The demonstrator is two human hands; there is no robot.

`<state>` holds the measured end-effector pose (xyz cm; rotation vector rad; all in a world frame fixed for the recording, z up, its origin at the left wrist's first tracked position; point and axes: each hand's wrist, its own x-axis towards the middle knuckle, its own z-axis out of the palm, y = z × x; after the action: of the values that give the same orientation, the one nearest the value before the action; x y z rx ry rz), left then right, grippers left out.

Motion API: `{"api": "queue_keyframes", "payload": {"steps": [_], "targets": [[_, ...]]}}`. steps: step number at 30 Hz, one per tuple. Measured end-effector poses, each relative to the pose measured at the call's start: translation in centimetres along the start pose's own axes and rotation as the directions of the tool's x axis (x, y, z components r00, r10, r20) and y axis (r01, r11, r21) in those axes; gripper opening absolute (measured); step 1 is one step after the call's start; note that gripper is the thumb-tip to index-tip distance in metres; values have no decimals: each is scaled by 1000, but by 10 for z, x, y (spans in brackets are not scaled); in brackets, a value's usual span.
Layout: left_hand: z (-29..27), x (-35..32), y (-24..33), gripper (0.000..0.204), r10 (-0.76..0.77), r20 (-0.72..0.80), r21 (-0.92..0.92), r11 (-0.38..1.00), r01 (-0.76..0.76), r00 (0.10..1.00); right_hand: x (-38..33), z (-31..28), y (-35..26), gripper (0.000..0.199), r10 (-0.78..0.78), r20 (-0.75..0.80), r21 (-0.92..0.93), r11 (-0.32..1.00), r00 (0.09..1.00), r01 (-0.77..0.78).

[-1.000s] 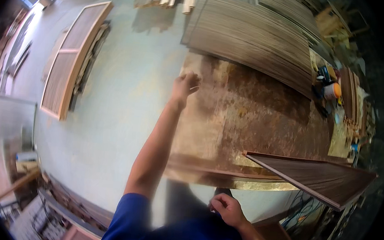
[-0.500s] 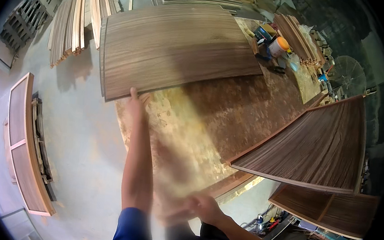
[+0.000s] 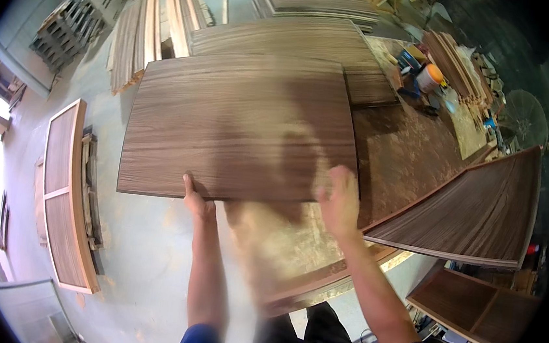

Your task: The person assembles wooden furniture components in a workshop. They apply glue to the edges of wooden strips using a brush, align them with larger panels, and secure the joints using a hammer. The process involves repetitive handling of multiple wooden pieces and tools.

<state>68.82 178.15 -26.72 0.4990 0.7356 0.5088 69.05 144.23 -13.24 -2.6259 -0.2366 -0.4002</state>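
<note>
A dark wood-grain panel (image 3: pixel 180 124) is held out in front of me, overlapping the near side of the bench. My left hand (image 3: pixel 198 196) is closed on its near edge, thumb on top and fingers hidden underneath. Beside the panel's near right corner is my right hand (image 3: pixel 340 200); its fingers are smeared by motion, so I cannot tell whether it grips the edge. Behind lies another wood-grain panel (image 3: pixel 286 35) on the stained workbench (image 3: pixel 398 176).
At the right, a framed panel (image 3: pixel 466 214) leans over the bench edge. Wood strips (image 3: pixel 128 48) are stacked far left, a framed door-like piece (image 3: pixel 64 192) stands left. An orange-lidded tub (image 3: pixel 430 78) sits among tools at the bench's far right, near a fan (image 3: pixel 524 118).
The panel has come toward me, off the one behind, with my left hand on its near edge. My right hand has risen from near my body to its near right corner.
</note>
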Motion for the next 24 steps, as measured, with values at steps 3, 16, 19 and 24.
{"api": "queue_keyframes", "payload": {"steps": [3,16,19,24], "targets": [[-45,-8,48,65,50,-14,72,996,-48,999,38,38,50,72,593,220,-24,797,775,-603],[-274,-335,163,79,313,-154,-108,938,-330,937,-173,-42,-30,61,542,290,620,521,789,-586],[-319,-453,121,92,424,-338,-65,880,-471,840,-240,-102,-20,56,295,356,745,484,887,-460],[-345,-562,57,100,138,-82,-233,960,-154,987,-361,-190,24,16,185,412,659,616,892,-432]]}}
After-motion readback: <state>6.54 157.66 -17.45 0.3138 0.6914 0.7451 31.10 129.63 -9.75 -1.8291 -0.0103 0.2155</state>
